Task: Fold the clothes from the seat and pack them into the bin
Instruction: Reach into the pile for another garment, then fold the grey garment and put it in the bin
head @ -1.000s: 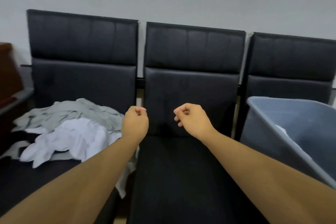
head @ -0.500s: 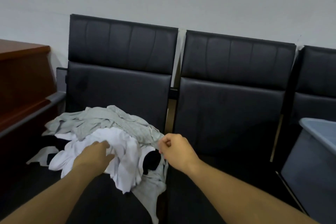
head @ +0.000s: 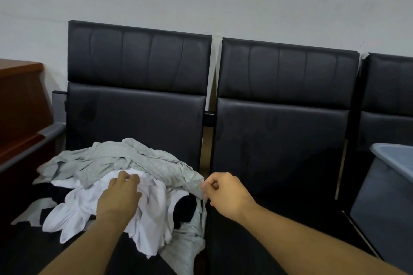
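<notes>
Grey cloth [head: 192, 182] newly in right hand [head: 225, 196]

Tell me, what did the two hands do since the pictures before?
Both hands swung left to the pile. The left hand now rests on the crumpled white cloth; the right hand pinches the wrinkled grey garment's edge. The clothes stay heaped on the black padded seat; the grey plastic bin is unmoved.

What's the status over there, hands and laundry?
Left hand flat on the white garment. Right hand pinching the grey garment edge. Pile unfolded on the seat; bin far right, nothing blocking.
</notes>
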A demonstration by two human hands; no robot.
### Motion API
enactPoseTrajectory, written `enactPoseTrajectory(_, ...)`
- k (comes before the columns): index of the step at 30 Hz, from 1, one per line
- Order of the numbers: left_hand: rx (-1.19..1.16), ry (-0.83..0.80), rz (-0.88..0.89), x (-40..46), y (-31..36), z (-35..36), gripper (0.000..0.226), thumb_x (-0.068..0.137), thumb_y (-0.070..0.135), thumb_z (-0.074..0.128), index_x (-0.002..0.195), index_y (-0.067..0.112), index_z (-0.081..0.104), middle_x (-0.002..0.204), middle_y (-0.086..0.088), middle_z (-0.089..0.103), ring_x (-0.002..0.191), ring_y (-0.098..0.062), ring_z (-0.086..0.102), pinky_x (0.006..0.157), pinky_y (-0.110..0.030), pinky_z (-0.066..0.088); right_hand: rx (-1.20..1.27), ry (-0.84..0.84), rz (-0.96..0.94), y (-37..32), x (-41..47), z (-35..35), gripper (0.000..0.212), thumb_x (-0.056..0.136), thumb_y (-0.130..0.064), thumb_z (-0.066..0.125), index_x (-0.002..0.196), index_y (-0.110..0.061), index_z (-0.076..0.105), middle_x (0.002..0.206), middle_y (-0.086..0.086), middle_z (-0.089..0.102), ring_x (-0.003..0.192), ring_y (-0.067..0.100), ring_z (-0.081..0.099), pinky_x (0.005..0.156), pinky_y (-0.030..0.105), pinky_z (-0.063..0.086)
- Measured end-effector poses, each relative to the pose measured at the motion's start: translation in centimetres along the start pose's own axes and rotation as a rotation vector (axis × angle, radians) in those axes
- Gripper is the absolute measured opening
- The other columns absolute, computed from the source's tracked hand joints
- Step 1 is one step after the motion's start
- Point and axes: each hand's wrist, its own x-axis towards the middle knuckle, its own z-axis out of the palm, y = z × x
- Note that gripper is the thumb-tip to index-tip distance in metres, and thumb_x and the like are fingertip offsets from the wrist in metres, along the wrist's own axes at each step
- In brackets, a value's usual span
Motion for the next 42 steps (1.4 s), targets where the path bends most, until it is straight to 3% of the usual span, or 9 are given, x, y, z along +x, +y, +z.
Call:
enactPoseTrajectory(8,-0.017,0.013,0.026,1.4,-1.6,-0.8,0.021,0.093,0.003,0.052,0.103,0.018,0.063,0.118,-0.002,0.048,0.105,-0.020,0.051,0.085,-0.034,0.052,-0.004,-0.014,0.016,0.9,0.3,0.4,0.021,0.100,-0.033,0.055,0.092,-0.023,0.072,0.087,-0.001,0.074,0.080,0.017,0.072,0.080,0.045,0.061)
enactPoseTrajectory(10,-0.141,0.046,0.023,1.5,-2.0,-0.8,0.019,0.098,0.013,0.054,0.115,0.018,0.059,0.124,-0.005,0.052,0.109,-0.023,0.052,0.084,-0.037,0.048,0.008,-0.021,0.013,0.8,0.0,0.5,0.021,0.100,-0.030,0.055,0.092,-0.022,0.072,0.086,-0.001,0.075,0.080,0.016,0.072,0.081,0.044,0.061)
enactPoseTrajectory(13,-0.224,0.027,0.048,2.0,-1.9,-1.2,0.066,0.097,0.031,0.063,0.153,0.029,0.028,0.135,-0.008,0.053,0.123,-0.028,0.053,0.093,-0.043,0.049,0.019,-0.040,0.015,0.6,-0.4,0.7,0.023,0.100,-0.026,0.055,0.091,-0.016,0.073,0.085,-0.004,0.074,0.081,0.017,0.072,0.081,0.044,0.061)
enactPoseTrajectory(17,-0.184,-0.056,0.050,3.3,-1.2,-1.3,0.078,0.100,0.042,0.055,0.159,0.042,0.005,0.131,-0.013,0.057,0.120,-0.031,0.056,0.097,-0.046,0.050,0.033,-0.058,-0.002,0.6,-0.8,0.5,0.022,0.100,-0.025,0.055,0.089,-0.017,0.073,0.084,-0.005,0.074,0.082,0.017,0.072,0.080,0.043,0.062)
enactPoseTrajectory(21,-0.037,-0.138,0.118,4.3,0.5,-1.1,0.052,0.106,0.039,0.043,0.155,0.037,0.027,0.144,-0.008,0.053,0.129,-0.027,0.052,0.103,-0.041,0.047,-0.009,-0.066,-0.018,1.1,-1.1,-0.1,0.021,0.099,-0.027,0.055,0.089,-0.020,0.072,0.085,-0.001,0.074,0.080,0.018,0.072,0.079,0.045,0.062)
enactPoseTrajectory(29,0.076,-0.082,0.143,4.1,3.8,-1.4,0.009,0.100,0.021,0.042,0.104,0.023,0.050,0.096,-0.002,0.060,0.084,-0.022,0.058,0.071,-0.035,0.047,-0.043,-0.029,0.007,3.0,-1.1,-2.6,0.017,0.099,-0.026,0.056,0.093,-0.027,0.071,0.088,-0.003,0.074,0.081,0.016,0.072,0.080,0.044,0.062)
enactPoseTrajectory(35,0.325,-0.061,0.337,4.1,3.5,-1.4,0.020,0.100,0.032,0.053,0.117,0.037,0.062,0.157,0.008,0.033,0.145,-0.020,0.025,0.118,-0.041,0.025,-0.049,-0.041,-0.017,3.5,-2.1,-3.6,0.016,0.099,-0.030,0.056,0.094,-0.027,0.071,0.089,-0.004,0.073,0.083,0.015,0.071,0.081,0.043,0.062)
enactPoseTrajectory(38,0.362,0.029,0.367,3.4,3.5,-1.3,0.029,0.098,0.021,0.052,0.124,0.030,0.062,0.132,0.010,0.058,0.128,-0.014,0.047,0.108,-0.031,0.033,-0.030,-0.028,-0.007,3.7,-2.1,-4.2,0.016,0.099,-0.031,0.057,0.093,-0.027,0.071,0.089,-0.003,0.074,0.082,0.017,0.072,0.079,0.044,0.062)
enactPoseTrajectory(42,-0.085,0.126,0.351,3.0,5.1,-4.2,0.023,0.096,0.016,0.058,0.079,0.024,0.070,0.093,0.009,0.063,0.091,-0.017,0.063,0.074,-0.029,0.045,-0.019,-0.006,0.010,4.0,-2.7,-4.5,0.017,0.100,-0.033,0.057,0.093,-0.028,0.072,0.088,-0.002,0.074,0.081,0.017,0.073,0.078,0.044,0.063)
